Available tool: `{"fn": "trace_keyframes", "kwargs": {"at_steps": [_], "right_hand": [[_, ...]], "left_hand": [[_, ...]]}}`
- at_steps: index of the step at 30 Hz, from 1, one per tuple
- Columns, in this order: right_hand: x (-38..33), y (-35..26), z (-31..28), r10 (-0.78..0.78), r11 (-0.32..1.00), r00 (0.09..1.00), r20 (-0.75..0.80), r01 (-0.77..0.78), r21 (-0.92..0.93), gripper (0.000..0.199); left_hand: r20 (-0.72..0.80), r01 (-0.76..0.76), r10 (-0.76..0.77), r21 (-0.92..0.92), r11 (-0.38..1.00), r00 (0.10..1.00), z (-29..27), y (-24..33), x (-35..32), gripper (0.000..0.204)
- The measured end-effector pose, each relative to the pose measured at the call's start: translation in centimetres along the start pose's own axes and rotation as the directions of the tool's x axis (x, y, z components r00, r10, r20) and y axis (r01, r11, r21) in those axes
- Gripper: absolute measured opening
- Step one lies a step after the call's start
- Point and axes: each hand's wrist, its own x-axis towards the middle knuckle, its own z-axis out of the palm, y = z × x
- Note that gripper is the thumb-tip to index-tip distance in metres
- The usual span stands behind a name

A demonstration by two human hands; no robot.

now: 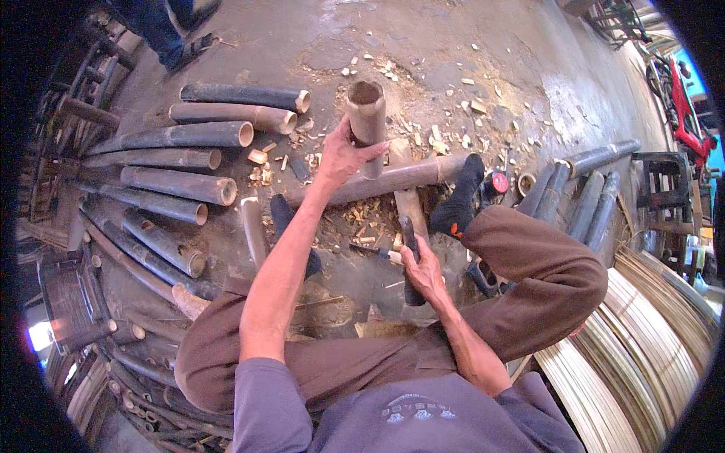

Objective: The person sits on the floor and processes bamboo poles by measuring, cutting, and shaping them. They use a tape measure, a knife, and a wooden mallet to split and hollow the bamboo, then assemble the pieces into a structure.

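In the head view, the left hand (pixel 349 157) has its fingers and thumb spread wide around a brownish-grey, hollow bamboo tube (pixel 367 113), gripping it. The tube stands roughly upright, its open end toward the camera, in front of the person's lap. Its lower end overlaps a long grey-brown bamboo pole (pixel 400 179) lying crosswise; whether they touch, I cannot tell.

The right hand (pixel 424 270), nearer the body, has its fingers curled closed around a dark, long, narrow tool (pixel 412 283). This tool is well apart from the tube. A pale wooden plank (pixel 408 205) passes under the pole between the person's dark-socked feet.

Pale wood chips (pixel 477 106) litter the grey floor (pixel 294 45). Dark and brown bamboo lengths (pixel 178 186) lie in a row at left; long pale split-bamboo strips (pixel 615 325) are bundled at lower right. Another person's blue-trousered leg (pixel 155 34) shows at upper left.
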Motion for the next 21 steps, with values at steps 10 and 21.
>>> {"fn": "trace_keyframes", "kwargs": {"at_steps": [10, 21], "right_hand": [[0.7, 0.9, 0.2, 0.01, 1.0, 1.0, 0.001, -0.01, -0.012, 0.047], [1.1, 0.3, 0.2, 0.013, 0.996, 1.0, 0.008, -0.012, -0.094, 0.05]], "left_hand": [[0.01, 0.035, -0.035, 0.004, 0.999, 0.999, 1.1, -3.5, -0.5, 0.067], [-0.032, -0.009, 0.011, 0.045, 0.999, 0.999, 1.8, -2.8, -0.5, 0.064]]}}
